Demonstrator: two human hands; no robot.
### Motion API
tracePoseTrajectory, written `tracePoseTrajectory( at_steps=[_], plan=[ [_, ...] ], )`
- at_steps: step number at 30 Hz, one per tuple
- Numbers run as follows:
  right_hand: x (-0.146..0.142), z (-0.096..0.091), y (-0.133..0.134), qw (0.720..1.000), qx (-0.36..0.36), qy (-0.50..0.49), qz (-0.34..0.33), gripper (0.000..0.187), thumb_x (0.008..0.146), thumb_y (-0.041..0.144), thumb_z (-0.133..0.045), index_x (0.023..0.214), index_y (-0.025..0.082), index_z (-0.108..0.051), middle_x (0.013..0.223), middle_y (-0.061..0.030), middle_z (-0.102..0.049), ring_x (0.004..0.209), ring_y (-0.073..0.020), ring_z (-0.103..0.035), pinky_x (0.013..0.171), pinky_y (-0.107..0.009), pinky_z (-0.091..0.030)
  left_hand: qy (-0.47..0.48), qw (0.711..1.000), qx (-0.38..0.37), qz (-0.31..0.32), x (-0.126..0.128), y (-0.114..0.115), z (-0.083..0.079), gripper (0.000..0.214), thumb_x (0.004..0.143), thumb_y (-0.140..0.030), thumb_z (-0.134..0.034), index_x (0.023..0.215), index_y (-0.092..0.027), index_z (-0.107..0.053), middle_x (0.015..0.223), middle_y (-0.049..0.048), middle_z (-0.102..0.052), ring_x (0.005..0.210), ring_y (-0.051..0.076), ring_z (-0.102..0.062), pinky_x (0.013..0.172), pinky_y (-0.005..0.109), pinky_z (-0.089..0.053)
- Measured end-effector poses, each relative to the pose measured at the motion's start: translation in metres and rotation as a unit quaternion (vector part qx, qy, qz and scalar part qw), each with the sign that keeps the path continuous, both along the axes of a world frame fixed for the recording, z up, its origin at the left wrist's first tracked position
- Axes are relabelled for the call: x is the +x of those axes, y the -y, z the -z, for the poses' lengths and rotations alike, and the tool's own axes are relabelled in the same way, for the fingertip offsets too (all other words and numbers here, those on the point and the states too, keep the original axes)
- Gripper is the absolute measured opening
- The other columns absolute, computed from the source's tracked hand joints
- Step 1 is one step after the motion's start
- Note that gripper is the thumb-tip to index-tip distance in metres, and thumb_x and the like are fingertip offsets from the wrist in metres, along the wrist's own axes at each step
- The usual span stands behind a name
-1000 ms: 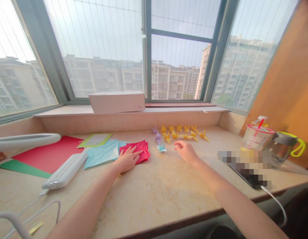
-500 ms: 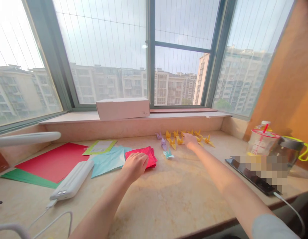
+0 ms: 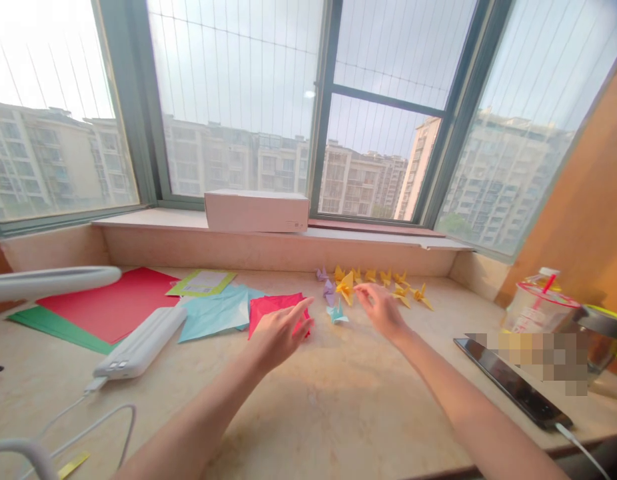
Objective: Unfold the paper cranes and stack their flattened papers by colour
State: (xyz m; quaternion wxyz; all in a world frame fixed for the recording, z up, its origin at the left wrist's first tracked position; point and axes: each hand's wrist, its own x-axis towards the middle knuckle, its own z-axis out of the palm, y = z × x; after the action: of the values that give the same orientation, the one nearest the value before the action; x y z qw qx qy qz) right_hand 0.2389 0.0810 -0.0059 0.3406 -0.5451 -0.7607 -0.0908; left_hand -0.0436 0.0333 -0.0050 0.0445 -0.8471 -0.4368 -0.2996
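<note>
My left hand (image 3: 283, 333) is over the front of the crumpled red paper (image 3: 273, 308), fingers loosely spread with nothing in them. My right hand (image 3: 381, 312) has thumb and fingers pinched together at the edge of a yellow paper crane (image 3: 345, 288). Below that crane stands a light blue paper crane (image 3: 337, 313). A purple paper crane (image 3: 329, 292) is just to the left. More yellow cranes (image 3: 386, 277) stand in a row behind my right hand and to its right.
Light blue sheets (image 3: 213, 315), a large red sheet (image 3: 113, 303) and a white power bank (image 3: 141, 343) lie to the left. A phone (image 3: 508, 380) and a lidded cup (image 3: 541, 307) are at the right. A white box (image 3: 257, 212) rests on the sill.
My right hand has drawn back from the far row toward me and pinches a yellow crane. My left hand's fingers have opened over the red paper. The view has shifted slightly.
</note>
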Motion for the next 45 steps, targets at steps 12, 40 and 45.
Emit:
tracePoseTrajectory(
  at_steps=[12,40,45],
  plan=[
    [-0.046,0.010,0.057,0.968,0.013,-0.077,-0.238,0.015,0.096,0.023,-0.049,0.096,0.022,-0.064,0.087,-0.0052,-0.071,0.082,-0.0203,-0.064,0.078,-0.033,-0.046,0.000,0.998,-0.025,0.053,0.011,0.006,0.004,0.030,0.099,-0.034,-0.042,0.085,-0.021,-0.065,0.071,0.0019,-0.072,0.061,0.014,-0.066,0.056,0.022,-0.039],
    [-0.042,0.008,0.064,0.940,-0.018,-0.220,-0.262,0.015,0.094,0.029,-0.053,0.099,0.022,-0.066,0.094,-0.0058,-0.073,0.087,-0.0191,-0.067,0.076,-0.030,-0.053,0.419,0.834,-0.322,0.157,0.033,0.020,-0.005,0.033,0.085,-0.043,-0.065,0.100,-0.020,-0.047,0.083,0.0046,-0.071,0.076,0.018,-0.068,0.073,0.033,-0.054],
    [-0.045,0.001,0.069,0.932,0.008,-0.219,-0.288,0.012,0.093,0.026,-0.053,0.096,0.023,-0.064,0.094,-0.0049,-0.072,0.085,-0.0183,-0.066,0.080,-0.032,-0.051,0.387,0.853,-0.312,0.160,0.034,0.021,-0.008,0.029,0.085,-0.039,-0.065,0.103,-0.017,-0.059,0.107,0.0103,-0.068,0.094,0.020,-0.066,0.078,0.031,-0.053]
  ],
)
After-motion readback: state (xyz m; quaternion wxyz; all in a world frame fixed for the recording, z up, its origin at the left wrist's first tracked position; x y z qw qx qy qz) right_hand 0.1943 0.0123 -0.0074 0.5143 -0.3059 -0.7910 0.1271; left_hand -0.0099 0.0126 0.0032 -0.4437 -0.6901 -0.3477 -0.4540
